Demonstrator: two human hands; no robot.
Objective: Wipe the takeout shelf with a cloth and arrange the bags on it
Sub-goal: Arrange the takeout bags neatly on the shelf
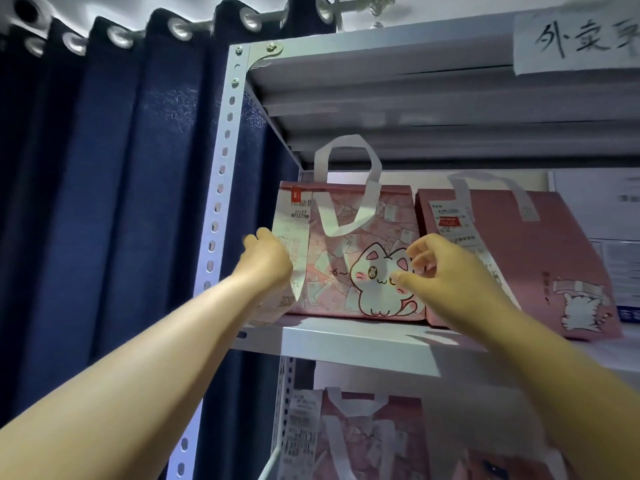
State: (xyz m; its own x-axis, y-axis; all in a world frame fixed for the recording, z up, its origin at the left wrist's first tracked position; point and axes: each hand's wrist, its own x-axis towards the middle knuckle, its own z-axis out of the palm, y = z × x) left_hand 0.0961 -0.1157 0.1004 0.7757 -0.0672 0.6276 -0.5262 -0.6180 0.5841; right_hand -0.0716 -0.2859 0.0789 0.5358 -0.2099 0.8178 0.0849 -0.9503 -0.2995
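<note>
The pink carry bag with a white cat (346,244) stands at the left end of the grey metal shelf (346,341); the left hand (268,256) grips its left side, while the right hand (446,268) curls loosely by its right side, touching or not, hard to tell.

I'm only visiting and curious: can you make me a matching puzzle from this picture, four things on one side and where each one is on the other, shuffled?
Things:
1. curtain
2. paper sign
3. cat-face bag
4. plainer pink bag

Places:
A. shelf board, left end
B. top beam of the rack
C. left of the rack
D. shelf board, right of another bag

Pairs: 1-C, 2-B, 3-A, 4-D.
</note>
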